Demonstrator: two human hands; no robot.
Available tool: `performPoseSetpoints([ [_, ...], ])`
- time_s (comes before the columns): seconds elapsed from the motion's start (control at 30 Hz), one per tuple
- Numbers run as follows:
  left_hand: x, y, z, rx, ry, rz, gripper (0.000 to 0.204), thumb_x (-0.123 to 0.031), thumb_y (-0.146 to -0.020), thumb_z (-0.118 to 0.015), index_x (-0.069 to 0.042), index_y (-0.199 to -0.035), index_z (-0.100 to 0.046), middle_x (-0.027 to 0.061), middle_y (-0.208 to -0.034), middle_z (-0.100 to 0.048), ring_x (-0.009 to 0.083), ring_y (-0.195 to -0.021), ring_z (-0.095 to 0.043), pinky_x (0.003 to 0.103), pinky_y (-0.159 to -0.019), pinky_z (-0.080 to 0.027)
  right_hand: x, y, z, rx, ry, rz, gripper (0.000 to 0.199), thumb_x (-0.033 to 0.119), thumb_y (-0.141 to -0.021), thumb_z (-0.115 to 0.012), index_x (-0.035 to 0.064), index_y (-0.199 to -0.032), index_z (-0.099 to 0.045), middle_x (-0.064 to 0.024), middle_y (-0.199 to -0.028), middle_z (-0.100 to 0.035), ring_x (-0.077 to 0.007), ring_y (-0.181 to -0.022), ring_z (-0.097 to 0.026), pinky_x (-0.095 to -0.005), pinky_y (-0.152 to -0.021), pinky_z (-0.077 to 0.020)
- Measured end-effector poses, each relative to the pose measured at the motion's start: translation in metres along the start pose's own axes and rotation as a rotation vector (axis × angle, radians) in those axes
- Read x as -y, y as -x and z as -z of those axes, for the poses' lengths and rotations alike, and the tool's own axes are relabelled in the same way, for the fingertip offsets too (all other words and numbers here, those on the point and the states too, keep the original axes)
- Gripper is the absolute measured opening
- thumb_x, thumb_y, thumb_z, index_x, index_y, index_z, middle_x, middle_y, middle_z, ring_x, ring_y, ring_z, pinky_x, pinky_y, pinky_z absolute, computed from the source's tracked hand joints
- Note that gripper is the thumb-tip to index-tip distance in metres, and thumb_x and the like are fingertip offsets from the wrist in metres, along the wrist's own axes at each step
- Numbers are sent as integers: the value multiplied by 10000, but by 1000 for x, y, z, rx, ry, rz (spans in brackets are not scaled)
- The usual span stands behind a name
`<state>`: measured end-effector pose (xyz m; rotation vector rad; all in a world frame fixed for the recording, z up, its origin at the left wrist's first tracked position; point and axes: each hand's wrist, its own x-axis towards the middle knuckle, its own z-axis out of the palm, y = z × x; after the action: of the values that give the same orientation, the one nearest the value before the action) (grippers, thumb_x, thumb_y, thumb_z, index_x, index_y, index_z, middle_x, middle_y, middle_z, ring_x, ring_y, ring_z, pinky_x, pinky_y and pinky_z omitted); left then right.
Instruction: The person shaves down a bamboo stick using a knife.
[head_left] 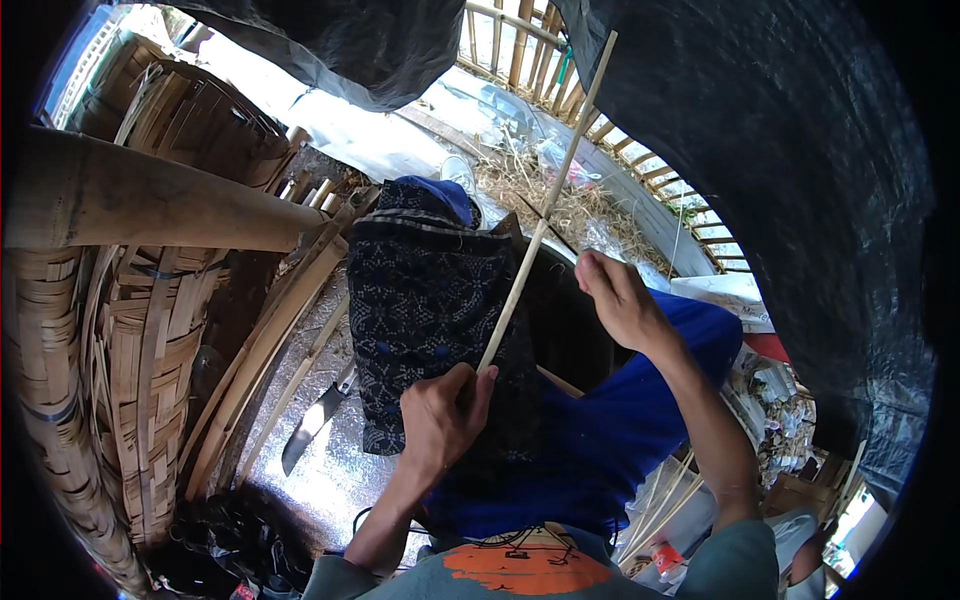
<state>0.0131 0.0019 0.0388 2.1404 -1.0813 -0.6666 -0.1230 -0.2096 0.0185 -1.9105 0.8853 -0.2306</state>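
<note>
Bamboo strip (pixel 557 190) slants up and rightward from the left hand (pixel 437 415), fingers pinching its near end; right hand (pixel 627 302), nearer its middle, closed around a dark knife (pixel 563 237), blade crossing the strip.

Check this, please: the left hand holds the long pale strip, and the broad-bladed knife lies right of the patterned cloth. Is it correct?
Not quite: the head view shows the broad-bladed knife lying left of the patterned cloth. The left hand does hold the long pale strip.
</note>
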Motion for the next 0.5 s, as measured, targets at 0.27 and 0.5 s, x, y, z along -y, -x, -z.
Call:
performPoseSetpoints([
  [0.27, 14, 7, 20, 42, -45, 35, 341, -164, -902, -646, -11, -622, -521, 116, -445, -447, 230, -359, -471, 336, -396, -347, -6, -15, -16, 19, -43, 55, 355, 263, -1027, -442, -19, -834, -538, -106, -573, -499, -217, -493, -489, -363, -509, -391],
  [0.5, 23, 9, 14, -13, -191, -71, 334, -194, -882, -668, -77, -613, -509, 102, -453, -514, 287, -381, -546, 374, -365, -398, -5, -29, -16, -108, -103, -8, 391, 309, -1033, -422, -13, -902, -600, -65, -601, -533, -136, -516, -514, -308, -491, -404],
])
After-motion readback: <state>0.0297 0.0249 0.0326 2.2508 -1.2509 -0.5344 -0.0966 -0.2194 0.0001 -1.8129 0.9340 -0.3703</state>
